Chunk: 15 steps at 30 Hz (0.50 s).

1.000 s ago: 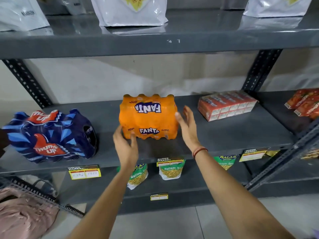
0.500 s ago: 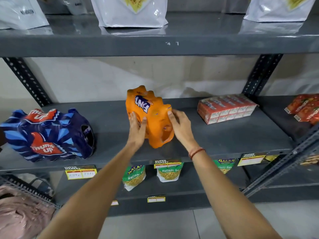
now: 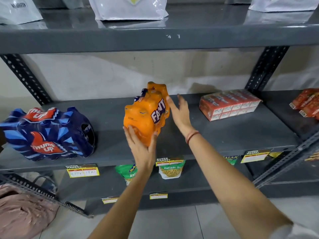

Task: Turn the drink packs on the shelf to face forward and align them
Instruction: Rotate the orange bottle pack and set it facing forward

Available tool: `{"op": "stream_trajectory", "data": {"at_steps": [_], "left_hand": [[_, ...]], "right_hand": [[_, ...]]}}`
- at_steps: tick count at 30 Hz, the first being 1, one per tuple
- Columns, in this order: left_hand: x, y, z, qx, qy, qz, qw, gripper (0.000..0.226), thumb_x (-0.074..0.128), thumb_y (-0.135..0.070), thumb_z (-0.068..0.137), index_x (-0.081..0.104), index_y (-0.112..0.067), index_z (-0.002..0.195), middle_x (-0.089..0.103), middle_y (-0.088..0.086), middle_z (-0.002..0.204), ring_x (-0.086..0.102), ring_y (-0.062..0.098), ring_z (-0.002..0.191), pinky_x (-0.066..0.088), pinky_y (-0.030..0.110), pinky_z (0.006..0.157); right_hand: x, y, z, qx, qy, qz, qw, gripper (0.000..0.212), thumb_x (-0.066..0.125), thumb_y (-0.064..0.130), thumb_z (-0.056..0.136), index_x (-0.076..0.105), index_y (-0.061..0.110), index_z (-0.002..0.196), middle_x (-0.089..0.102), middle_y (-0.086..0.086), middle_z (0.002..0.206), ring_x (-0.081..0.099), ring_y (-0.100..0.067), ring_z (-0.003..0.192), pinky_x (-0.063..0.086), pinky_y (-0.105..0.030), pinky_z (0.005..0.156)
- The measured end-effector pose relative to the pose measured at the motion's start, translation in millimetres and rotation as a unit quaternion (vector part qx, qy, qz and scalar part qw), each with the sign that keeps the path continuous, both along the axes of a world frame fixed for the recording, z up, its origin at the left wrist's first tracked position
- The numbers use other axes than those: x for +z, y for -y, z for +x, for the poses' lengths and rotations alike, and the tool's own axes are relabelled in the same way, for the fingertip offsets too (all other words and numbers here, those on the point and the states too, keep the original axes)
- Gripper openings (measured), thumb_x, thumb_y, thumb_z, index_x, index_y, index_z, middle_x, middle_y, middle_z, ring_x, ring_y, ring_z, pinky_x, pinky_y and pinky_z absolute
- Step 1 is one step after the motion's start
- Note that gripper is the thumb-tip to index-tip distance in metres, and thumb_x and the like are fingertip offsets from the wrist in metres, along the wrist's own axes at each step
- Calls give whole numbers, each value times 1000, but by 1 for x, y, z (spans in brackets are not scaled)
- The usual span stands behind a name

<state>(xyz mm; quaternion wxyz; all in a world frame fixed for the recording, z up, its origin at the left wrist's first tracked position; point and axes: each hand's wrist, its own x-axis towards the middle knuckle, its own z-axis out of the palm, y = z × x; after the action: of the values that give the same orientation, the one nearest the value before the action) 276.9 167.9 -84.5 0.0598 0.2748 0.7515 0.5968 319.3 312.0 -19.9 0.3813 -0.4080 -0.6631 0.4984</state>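
Note:
An orange Fanta pack [image 3: 146, 112] stands on the middle grey shelf [image 3: 224, 135], turned so its end faces me and its logo side faces right. My left hand [image 3: 141, 145] presses flat against the pack's near lower end, fingers spread. To the right of the pack, my right hand [image 3: 179, 112] has its fingers extended, with the fingertips at the pack's far right corner. A dark blue Thums Up pack [image 3: 48, 133] lies at the left end of the same shelf, with its label toward me.
A red carton pack [image 3: 229, 104] lies at the right back of the shelf, and red packets [image 3: 307, 102] sit on the adjoining shelf. White pouches [image 3: 129, 7] stand on the shelf above. Green snack bags [image 3: 170, 169] and yellow price tags [image 3: 82, 170] hang below. A pink bag [image 3: 22, 213] sits lower left.
The Fanta pack has been rotated from facing me to standing end-on with its logo to the right. My right hand came off its grip; my left slid to the near end.

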Motion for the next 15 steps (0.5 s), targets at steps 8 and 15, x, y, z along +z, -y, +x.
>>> {"op": "stream_trajectory", "data": {"at_steps": [8, 15], "left_hand": [[5, -6, -47, -22, -1, -42, 999, 97, 65, -41, 82, -2, -20, 150, 4, 7, 160, 14, 26, 145, 20, 40, 114], [13, 9, -130, -144, 34, -115, 982, 99, 69, -42, 78, 3, -29, 150, 36, 4, 150, 43, 27, 132, 42, 49, 104]], "right_hand": [[-12, -32, -19, 115, 11, -101, 988, 87, 60, 63, 79, 26, 18, 146, 41, -11, 149, 42, -30, 134, 35, -49, 112], [-15, -32, -9, 106, 126, -45, 985, 77, 71, 51, 77, 41, 14, 137, 30, -12, 143, 40, -33, 132, 40, -47, 108]]}}
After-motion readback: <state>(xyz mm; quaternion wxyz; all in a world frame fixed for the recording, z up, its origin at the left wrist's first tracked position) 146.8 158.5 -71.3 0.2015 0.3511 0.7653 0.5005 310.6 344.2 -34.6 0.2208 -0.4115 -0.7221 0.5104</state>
